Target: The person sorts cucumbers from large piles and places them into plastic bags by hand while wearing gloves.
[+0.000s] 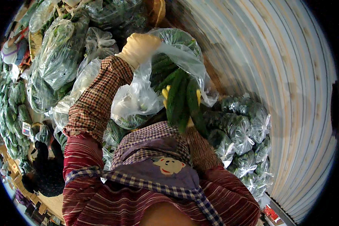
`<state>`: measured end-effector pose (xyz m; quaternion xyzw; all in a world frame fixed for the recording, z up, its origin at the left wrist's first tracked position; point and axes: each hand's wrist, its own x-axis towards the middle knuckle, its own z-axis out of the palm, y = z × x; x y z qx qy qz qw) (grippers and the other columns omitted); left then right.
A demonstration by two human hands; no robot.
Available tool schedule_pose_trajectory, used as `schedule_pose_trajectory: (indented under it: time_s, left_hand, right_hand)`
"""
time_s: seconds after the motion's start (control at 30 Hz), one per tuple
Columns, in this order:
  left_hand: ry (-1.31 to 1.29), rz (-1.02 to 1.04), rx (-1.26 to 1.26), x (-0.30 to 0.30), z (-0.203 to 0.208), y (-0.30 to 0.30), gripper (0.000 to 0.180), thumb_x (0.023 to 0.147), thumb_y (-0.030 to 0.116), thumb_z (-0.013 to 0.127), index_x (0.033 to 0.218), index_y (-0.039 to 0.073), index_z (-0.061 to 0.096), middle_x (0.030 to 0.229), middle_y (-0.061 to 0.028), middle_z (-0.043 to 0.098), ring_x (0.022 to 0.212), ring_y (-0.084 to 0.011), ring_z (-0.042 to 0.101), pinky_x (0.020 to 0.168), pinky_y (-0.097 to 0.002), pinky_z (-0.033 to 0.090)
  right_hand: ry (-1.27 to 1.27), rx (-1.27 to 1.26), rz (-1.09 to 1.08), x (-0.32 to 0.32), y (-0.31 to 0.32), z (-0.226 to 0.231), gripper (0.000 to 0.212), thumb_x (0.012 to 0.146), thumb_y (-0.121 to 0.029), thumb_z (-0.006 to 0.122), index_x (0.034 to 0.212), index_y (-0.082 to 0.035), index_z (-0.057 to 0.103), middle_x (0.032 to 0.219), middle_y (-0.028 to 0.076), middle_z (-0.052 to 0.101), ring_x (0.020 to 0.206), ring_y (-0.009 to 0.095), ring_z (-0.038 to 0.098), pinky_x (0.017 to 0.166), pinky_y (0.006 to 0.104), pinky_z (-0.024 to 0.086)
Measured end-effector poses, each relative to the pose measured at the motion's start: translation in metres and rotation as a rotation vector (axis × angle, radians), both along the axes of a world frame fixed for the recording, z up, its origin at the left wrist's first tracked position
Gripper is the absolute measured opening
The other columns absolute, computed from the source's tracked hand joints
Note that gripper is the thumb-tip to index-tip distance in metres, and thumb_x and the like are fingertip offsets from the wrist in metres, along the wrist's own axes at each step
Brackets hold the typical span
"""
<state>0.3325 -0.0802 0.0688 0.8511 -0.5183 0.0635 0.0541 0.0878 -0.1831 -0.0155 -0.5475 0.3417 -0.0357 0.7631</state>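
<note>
Cucumbers point(176, 100), long, dark green and tapering, sit bunched in the right hand point(165, 93); its yellow-gloved fingers curl around both sides, apparently to keep them together, though the palm is hidden. Just beyond, more show inside a clear plastic bag point(137, 97). The left hand point(138, 49), in a pale glove and slightly blurred, is closed on the bag's rim, probably to keep its mouth spread. Tied bags point(243, 137) lie right of the right hand; large filled bags point(62, 52) are heaped left of the left hand.
</note>
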Motion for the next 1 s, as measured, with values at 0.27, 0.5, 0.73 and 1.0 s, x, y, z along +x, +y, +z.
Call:
schedule_pose_trajectory:
  time_s: [0.27, 0.5, 0.73, 1.0]
  left_hand:
    - [-0.091, -0.104, -0.102, 0.0, 0.01, -0.02, 0.005, 0.07, 0.008, 0.059, 0.074, 0.007, 0.062, 0.072, -0.0081, 0.064, 0.069, -0.0266, 0.066, 0.054, -0.0348, 0.054]
    - [0.07, 0.144, -0.286, 0.023, -0.002, -0.001, 0.013, 0.076, 0.015, 0.065, 0.088, 0.01, 0.062, 0.079, -0.0086, 0.063, 0.072, -0.0275, 0.063, 0.06, -0.0365, 0.05]
    - [0.304, 0.541, -0.848, -0.06, 0.001, 0.061, 0.096, 0.063, 0.021, 0.082, 0.141, 0.002, 0.028, 0.137, -0.0194, 0.039, 0.124, -0.0349, 0.04, 0.107, -0.0412, 0.027]
    - [1.814, 0.902, -1.192, -0.183, -0.081, 0.101, 0.047, 0.087, 0.022, 0.063, 0.12, -0.007, 0.048, 0.111, -0.0135, 0.058, 0.1, -0.0242, 0.057, 0.092, -0.0349, 0.044]
  right_hand:
    - [0.332, 0.197, -0.154, 0.084, -0.06, -0.038, 0.084, 0.08, -0.03, 0.068, 0.141, -0.008, 0.015, 0.141, 0.022, 0.026, 0.128, 0.033, 0.033, 0.099, 0.0475, 0.036]
    - [0.215, -0.003, 0.063, 0.052, -0.093, -0.042, 0.074, 0.081, -0.025, 0.067, 0.141, -0.012, 0.025, 0.142, 0.011, 0.03, 0.122, 0.022, 0.041, 0.096, 0.0383, 0.038]
    - [0.208, 0.138, -0.023, 0.035, -0.106, -0.073, 0.049, 0.08, -0.018, 0.068, 0.123, -0.007, 0.047, 0.119, 0.009, 0.051, 0.105, 0.02, 0.053, 0.083, 0.0337, 0.047]
    - [0.464, -0.002, 0.102, 0.057, -0.073, -0.075, 0.036, 0.08, -0.011, 0.068, 0.113, -0.004, 0.058, 0.1, 0.009, 0.061, 0.088, 0.02, 0.06, 0.074, 0.0301, 0.05]
